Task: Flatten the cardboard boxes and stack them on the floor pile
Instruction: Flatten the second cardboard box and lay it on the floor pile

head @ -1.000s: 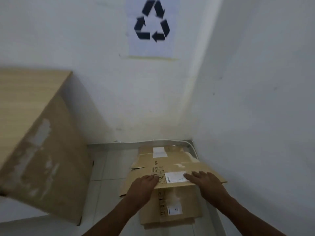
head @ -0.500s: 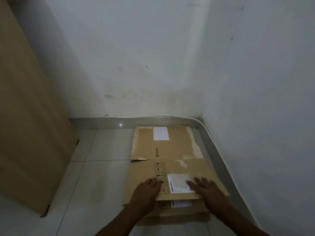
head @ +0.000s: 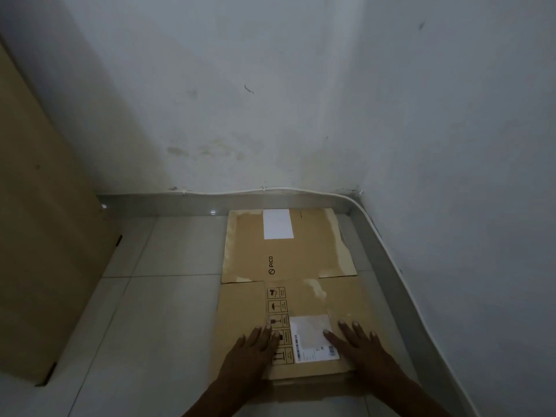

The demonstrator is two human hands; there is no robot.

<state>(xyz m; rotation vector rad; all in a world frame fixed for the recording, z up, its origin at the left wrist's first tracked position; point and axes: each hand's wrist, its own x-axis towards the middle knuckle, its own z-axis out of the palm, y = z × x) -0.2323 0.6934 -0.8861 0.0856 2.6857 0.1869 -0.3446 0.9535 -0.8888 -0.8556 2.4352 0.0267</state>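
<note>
A flattened brown cardboard box [head: 304, 302] lies on top of the floor pile in the room's corner, its far flap bearing a white label and the word PICO. A shipping label [head: 313, 338] and handling symbols sit on its near panel. My left hand [head: 255, 353] rests palm down on the near panel, fingers spread over the symbols. My right hand [head: 358, 347] presses flat beside it, fingertips on the label's edge. Neither hand grips anything. The edge of lower cardboard [head: 307, 383] shows under the near end.
White walls meet at the corner [head: 358, 188], with a grey skirting and a white cable [head: 388, 251] running along them. A tall wooden cabinet side [head: 39, 236] stands at the left. Pale floor tiles [head: 162, 311] lie between cabinet and pile.
The top box has gone from tilted above the pile to lying flat and squared on it. My view has tipped down toward the floor, and both hands stay pressed on the near panel.
</note>
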